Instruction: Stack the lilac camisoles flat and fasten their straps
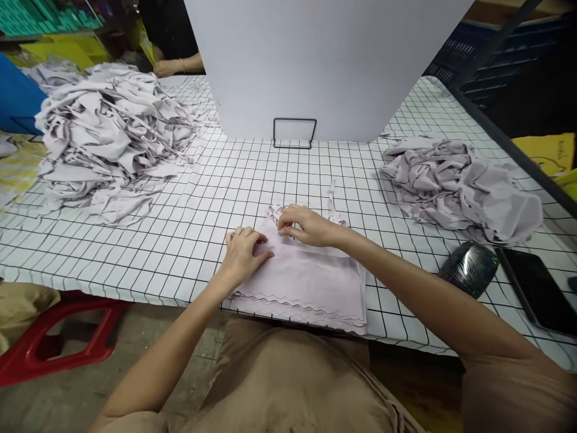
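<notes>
A small stack of pale lilac garments with wavy lower edges lies flat at the table's front edge, in front of my body. Thin straps with small dark marks show at its top edge. My left hand rests on the stack's upper left side, fingers bent and thumb apart from them, holding nothing. Over the upper edge, my right hand is closed in a pinch on the top garment's fabric; its fingertips partly hide what they grip. One loose strap lies stretched out beyond this hand.
Crumpled lilac garments form a large heap at left and a smaller pile at right. A white board with a wire stand rises behind. A black computer mouse and phone lie right. Another person's hand shows far left.
</notes>
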Motion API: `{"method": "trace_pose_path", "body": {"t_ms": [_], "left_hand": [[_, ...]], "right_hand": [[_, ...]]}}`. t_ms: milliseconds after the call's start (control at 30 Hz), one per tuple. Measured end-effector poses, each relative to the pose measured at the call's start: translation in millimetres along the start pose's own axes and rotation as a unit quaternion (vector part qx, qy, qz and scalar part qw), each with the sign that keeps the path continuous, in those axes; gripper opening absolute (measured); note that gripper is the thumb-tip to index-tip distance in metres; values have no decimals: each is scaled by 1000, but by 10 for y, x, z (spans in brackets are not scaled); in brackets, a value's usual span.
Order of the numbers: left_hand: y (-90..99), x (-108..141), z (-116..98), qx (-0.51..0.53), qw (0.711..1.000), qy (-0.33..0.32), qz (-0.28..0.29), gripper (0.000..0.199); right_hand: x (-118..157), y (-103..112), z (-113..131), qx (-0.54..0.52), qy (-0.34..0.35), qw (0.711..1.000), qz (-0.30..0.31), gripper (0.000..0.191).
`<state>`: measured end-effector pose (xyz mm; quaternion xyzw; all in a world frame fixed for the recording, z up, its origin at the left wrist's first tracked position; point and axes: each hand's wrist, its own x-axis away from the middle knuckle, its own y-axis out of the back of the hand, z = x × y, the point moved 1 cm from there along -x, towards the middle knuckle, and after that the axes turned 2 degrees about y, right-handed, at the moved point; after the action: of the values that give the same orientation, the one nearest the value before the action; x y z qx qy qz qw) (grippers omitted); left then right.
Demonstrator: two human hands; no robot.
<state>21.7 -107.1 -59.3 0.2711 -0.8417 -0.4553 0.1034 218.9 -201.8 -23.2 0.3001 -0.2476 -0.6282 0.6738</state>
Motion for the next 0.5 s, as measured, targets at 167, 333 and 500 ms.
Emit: {"method": "trace_pose_path", "body": {"t_ms": [167,333,500], "left_hand": [[-18,17,27,37,999,4,13,15],[-33,42,60,73,997,-1,17,8],[-67,55,114,85,996,-16,-1,10]], "right_hand": [[-99,-163,-26,75,15,995,69,19],[-181,-241,-1,103,49,987,117,20],[-187,-234,22,90,99,982,134,19]]}}
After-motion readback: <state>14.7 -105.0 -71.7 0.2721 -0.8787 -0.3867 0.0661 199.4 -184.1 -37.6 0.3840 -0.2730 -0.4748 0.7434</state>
